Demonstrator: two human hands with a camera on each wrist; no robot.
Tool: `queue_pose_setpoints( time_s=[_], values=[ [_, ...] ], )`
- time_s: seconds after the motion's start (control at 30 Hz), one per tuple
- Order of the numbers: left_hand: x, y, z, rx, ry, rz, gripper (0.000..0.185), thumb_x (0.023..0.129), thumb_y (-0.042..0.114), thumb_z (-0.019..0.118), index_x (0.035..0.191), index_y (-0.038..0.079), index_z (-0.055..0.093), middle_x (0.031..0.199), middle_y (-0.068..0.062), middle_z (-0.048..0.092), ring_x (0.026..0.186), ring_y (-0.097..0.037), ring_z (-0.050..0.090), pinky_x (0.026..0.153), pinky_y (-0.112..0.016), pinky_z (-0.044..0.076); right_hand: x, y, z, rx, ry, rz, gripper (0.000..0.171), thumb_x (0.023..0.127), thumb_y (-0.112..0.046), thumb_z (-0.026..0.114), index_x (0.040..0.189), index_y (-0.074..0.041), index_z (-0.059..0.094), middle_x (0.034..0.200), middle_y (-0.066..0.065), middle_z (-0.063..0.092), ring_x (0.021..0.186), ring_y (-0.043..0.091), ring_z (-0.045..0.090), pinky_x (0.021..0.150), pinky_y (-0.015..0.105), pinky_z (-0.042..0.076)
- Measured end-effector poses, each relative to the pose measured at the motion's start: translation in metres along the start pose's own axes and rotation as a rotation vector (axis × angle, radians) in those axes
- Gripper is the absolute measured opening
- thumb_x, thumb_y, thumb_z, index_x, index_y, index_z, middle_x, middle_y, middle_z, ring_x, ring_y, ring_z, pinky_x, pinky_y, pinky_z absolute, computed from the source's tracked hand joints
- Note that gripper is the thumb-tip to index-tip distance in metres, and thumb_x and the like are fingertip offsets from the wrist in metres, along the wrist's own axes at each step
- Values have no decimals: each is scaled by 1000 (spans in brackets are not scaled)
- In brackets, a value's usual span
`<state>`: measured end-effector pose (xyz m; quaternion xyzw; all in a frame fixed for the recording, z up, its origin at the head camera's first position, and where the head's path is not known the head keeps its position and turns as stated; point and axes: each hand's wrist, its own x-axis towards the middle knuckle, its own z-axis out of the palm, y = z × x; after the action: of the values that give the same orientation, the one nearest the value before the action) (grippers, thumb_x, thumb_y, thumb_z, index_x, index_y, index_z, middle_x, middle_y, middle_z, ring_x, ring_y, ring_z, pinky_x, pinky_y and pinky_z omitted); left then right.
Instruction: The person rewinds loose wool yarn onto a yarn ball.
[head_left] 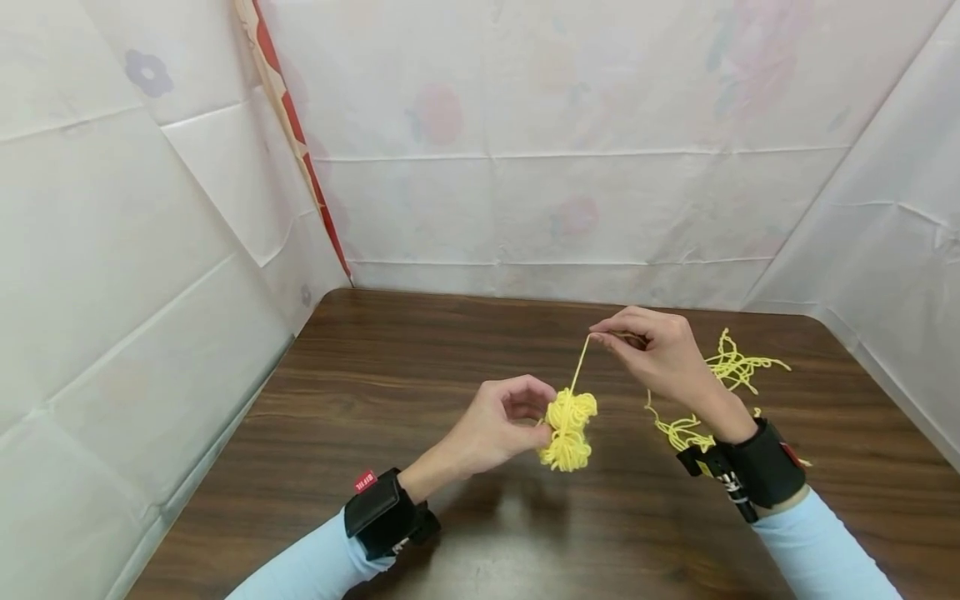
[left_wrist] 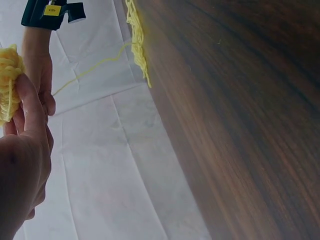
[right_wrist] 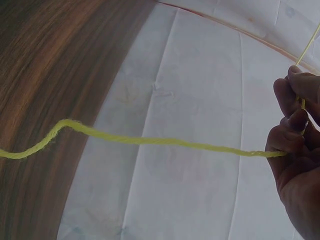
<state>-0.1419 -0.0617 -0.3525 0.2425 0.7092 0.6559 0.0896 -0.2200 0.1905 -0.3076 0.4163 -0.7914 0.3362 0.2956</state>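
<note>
A small looped bundle of yellow yarn (head_left: 568, 433), drawn in at its middle, is held up off the table by my left hand (head_left: 498, 425), its thumb and fingers pinching the left side. From the bundle's top a single strand (head_left: 581, 364) runs taut, up and right, to my right hand (head_left: 663, 354), which pinches it between thumb and fingers. In the right wrist view the yarn's other length (right_wrist: 165, 141) trails from the curled fingers toward the table. The left wrist view shows only part of the bundle (left_wrist: 9, 82) at its edge.
Loose tangled yellow yarn (head_left: 738, 367) lies on the table's right side, with more yarn (head_left: 682, 432) partly hidden behind the right wrist. The dark wooden table (head_left: 360, 375) is bordered by white sheeting (head_left: 420, 208) at the back and sides.
</note>
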Motion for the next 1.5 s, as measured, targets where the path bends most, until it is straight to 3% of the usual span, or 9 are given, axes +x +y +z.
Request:
queue_pose_setpoints(
  time_s=[0.27,0.43,0.53,0.77,0.97,1.17,1.3,1.4,1.5],
  values=[
    [0,4,-1,-43,37,42,35,82,-9,68,117,-6,64,115,-26,68,94,-6,67,87,-22,58,-8,6,-1,-7,-54,123,18,84,5,79,95,-9,80,81,0,72,55,1,39,52,14,30],
    [2,5,-3,-70,41,25,37,83,-9,67,120,-8,62,118,-27,67,95,-7,67,86,-21,58,-17,8,1,-23,-93,156,18,85,3,78,95,-12,79,80,-5,70,54,2,38,51,16,30],
    [3,3,-7,-133,61,-22,39,85,-8,65,124,-9,59,119,-24,67,96,-9,69,83,-22,59,-26,9,4,-8,-112,134,20,85,4,78,94,-14,79,80,-5,70,53,1,37,50,13,29],
    [8,0,-13,-461,201,-193,36,96,-2,54,132,-4,53,115,-6,67,98,-12,69,81,-24,61,-45,-7,19,64,-219,25,22,82,7,78,93,-11,78,81,-4,72,56,-6,39,49,7,33],
    [12,-4,-10,-567,324,-246,33,98,0,52,131,-3,54,119,-10,68,99,-12,69,82,-24,60,-49,-35,28,149,-309,-57,22,82,5,78,94,-13,76,84,-6,71,61,-8,46,52,5,38],
    [15,-5,-5,-506,410,-246,32,94,-2,57,126,-2,58,111,-7,69,95,-12,69,79,-26,61,-49,-55,31,169,-313,-143,31,78,7,80,96,-17,73,86,-9,68,63,-4,48,57,3,38],
    [17,-6,-5,-326,454,-229,30,90,0,65,120,1,64,106,-6,69,91,-11,67,74,-25,58,-49,-61,29,133,-325,-133,30,79,4,81,96,-19,73,88,-12,67,64,-4,48,59,3,38],
    [17,-6,-5,-162,438,-199,30,88,3,68,117,4,66,107,-9,70,91,-13,68,72,-26,58,-47,-64,27,104,-328,-136,28,80,2,81,96,-19,72,92,-12,67,68,-4,51,61,4,41],
    [17,-6,-7,-46,407,-160,28,86,4,70,114,7,68,107,-10,71,90,-14,71,72,-27,59,-42,-65,26,58,-292,-194,26,80,1,81,97,-18,72,95,-9,68,74,-3,58,65,6,47]
  ],
)
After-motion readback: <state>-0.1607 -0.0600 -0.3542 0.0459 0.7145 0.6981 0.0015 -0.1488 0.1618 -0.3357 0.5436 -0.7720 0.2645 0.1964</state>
